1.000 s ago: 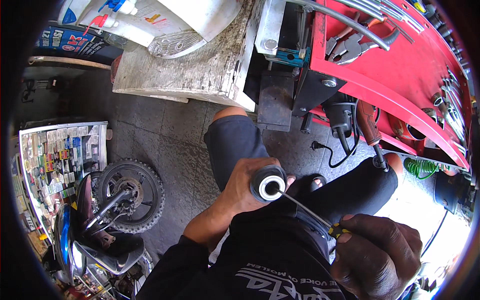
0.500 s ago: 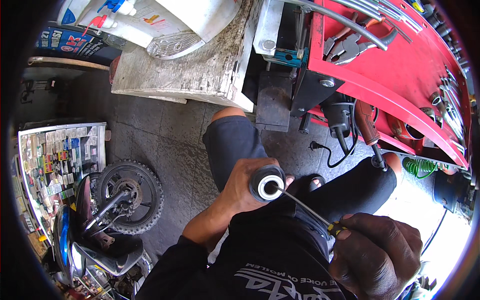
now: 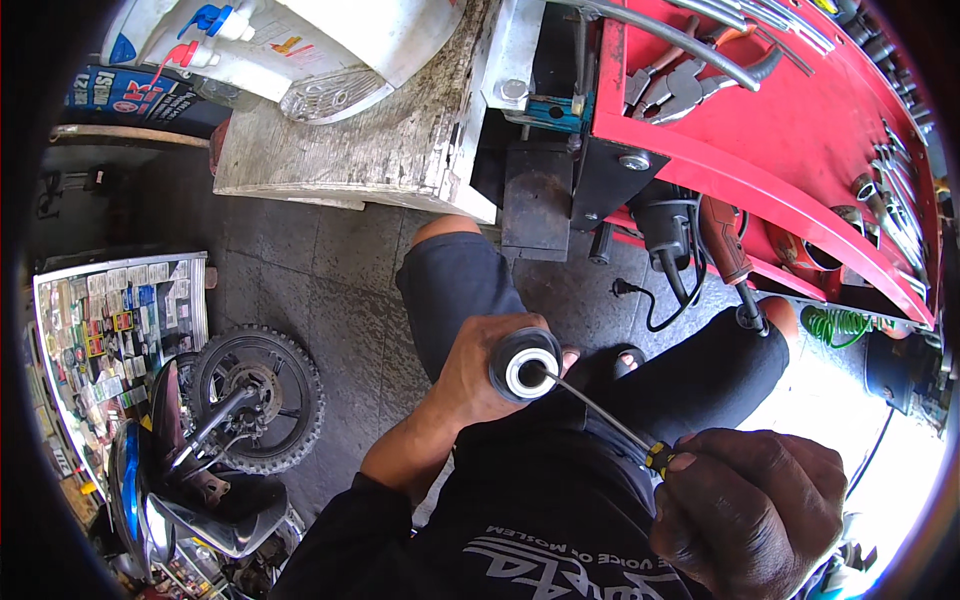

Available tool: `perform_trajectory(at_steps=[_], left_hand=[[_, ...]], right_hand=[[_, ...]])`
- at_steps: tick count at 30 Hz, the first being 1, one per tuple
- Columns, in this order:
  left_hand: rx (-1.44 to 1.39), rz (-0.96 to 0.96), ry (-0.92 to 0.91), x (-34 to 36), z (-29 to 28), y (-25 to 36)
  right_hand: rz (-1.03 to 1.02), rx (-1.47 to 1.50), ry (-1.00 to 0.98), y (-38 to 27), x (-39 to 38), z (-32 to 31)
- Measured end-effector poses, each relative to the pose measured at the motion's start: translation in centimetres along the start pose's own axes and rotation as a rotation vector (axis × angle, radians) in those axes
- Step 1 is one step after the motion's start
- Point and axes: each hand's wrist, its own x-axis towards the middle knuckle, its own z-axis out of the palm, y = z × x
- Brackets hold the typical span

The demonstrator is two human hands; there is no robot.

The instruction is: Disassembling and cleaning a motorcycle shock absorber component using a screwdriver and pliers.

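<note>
In the near middle, a person's left hand [image 3: 468,372] was wrapped around a dark cylinder [image 3: 512,376], its white-ringed open end facing up. The right hand [image 3: 755,505], fingers curled, gripped the yellow-and-black handle [image 3: 659,457] of a thin metal tool [image 3: 604,412], whose tip met that opening. A knobby wheel [image 3: 294,428] stood to the left, a wooden table [image 3: 310,155] was farther off, and pliers [image 3: 677,94] lay far right in a red tray [image 3: 790,130].

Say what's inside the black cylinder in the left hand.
The screwdriver shaft enters the cylinder at its pale-ringed opening. Beyond that it's dark; the shaft's tip and anything deeper can't be seen.
</note>
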Motion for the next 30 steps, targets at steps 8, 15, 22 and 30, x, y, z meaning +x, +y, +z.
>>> perform_trajectory(at_steps=[8,15,22,30], left_hand=[[-0.007,-0.061,-0.014,-0.1,0.1,-0.1],[-0.043,-0.046,-0.002,-0.1,0.3,-0.3],[0.020,-0.009,-0.019,-0.2,0.2,-0.6],[0.038,-0.040,-0.028,-0.5,0.2,-0.7]], right_hand=[[-0.016,0.014,0.085,0.2,0.1,0.6],[0.041,-0.036,0.037,0.0,-0.7,0.0],[-0.057,-0.149,0.011,1.1,-1.5,0.4],[-0.242,-0.108,0.079,1.3,-0.7,0.1]])
